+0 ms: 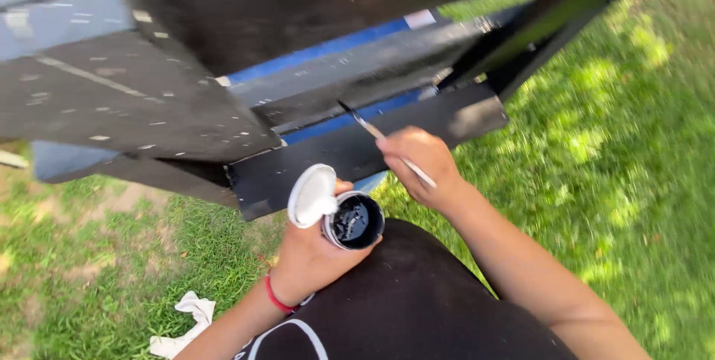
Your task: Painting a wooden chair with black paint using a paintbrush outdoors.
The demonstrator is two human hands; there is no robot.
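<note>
A small open jar of black paint (356, 220) is gripped by the closed fingers of the left hand (313, 252), its white lid (313, 195) hinged back, above the knee. A thin paintbrush (376, 135) is pinched in the right hand (424, 166), its tip set against the black-painted board (357, 148), over grass (618, 151).

One package only: a small round paint pot (357, 221), near centre, gripped in the left hand (313, 256) above a dark-clad knee. Open-topped, pale wall, black paint inside. Hinged beside it to the left, a white round lid (313, 195), tilted up and touching the rim. No labels, signs or screens to be made out.
</note>
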